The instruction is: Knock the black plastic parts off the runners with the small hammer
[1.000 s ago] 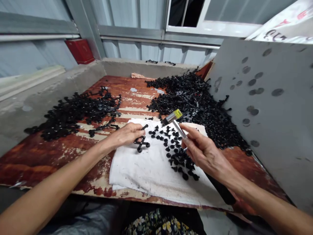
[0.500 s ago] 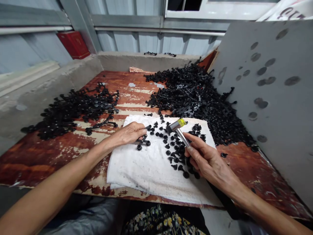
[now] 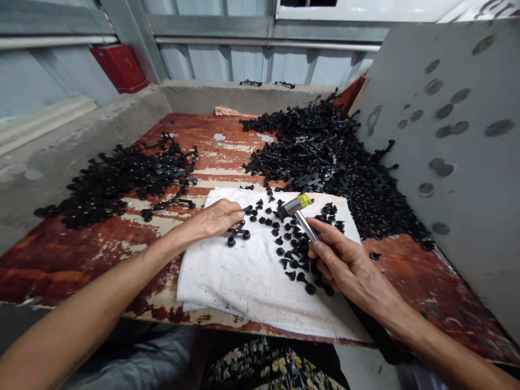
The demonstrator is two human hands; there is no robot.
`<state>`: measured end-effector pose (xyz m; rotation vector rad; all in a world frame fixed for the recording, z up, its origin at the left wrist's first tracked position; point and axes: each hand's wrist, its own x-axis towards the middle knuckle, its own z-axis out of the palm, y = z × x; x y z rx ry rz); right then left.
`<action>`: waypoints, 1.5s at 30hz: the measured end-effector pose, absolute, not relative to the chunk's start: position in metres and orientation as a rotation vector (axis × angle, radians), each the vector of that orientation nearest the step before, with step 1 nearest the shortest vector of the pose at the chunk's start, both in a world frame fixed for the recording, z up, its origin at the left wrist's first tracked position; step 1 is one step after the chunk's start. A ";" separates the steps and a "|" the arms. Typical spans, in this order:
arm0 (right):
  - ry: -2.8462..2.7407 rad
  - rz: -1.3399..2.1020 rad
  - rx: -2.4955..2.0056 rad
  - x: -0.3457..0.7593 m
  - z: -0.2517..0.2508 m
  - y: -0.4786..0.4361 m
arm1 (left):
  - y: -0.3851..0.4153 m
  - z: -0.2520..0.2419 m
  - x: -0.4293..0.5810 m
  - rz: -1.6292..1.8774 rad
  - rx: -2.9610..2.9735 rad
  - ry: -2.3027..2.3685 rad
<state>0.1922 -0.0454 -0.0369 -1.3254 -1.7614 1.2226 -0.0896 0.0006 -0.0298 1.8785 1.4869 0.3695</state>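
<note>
My left hand [image 3: 222, 218] is closed on a black plastic bracket [image 3: 239, 234] with round feet, low over the left part of a white cloth [image 3: 219, 281]. Its fingers partly hide the bracket. In my right hand [image 3: 339, 254] is a hammer [image 3: 296, 206] with a metal head, a yellow patch at one end of the head and a dark face at the other. The hammer head is raised a little above the cloth, to the right of the bracket. Scattered loose black rubber plugs [image 3: 293, 244] lie on the cloth below and around the hammer.
A big heap of black parts [image 3: 320, 146] covers the back right, against a grey panel [image 3: 434, 119]. Assembled-looking black brackets [image 3: 134, 181] are piled at left on the worn red-brown table [image 3: 190, 130]. A red box [image 3: 119, 67] sits on the concrete ledge [image 3: 227, 96].
Both hands keep almost the same place and grip. The view has tilted down slightly, so the background sits a little higher.
</note>
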 end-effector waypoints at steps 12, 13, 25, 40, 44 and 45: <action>-1.755 1.253 -1.328 0.191 -0.039 -0.045 | -0.001 -0.024 -0.089 0.462 1.788 1.486; -1.756 1.254 -1.329 0.191 -0.038 -0.045 | -0.001 -0.025 -0.090 0.462 1.792 1.485; -1.752 1.286 -1.339 0.192 -0.037 -0.045 | 0.000 -0.026 -0.089 0.378 1.901 1.500; -1.914 1.083 -1.313 0.190 -0.037 -0.044 | 0.002 -0.024 -0.086 0.326 1.971 1.640; -2.154 0.799 -1.194 0.182 -0.032 -0.034 | 0.000 -0.024 -0.086 0.298 1.963 1.681; -2.211 0.719 -1.136 0.178 -0.031 -0.030 | 0.000 -0.023 -0.085 0.281 1.939 1.691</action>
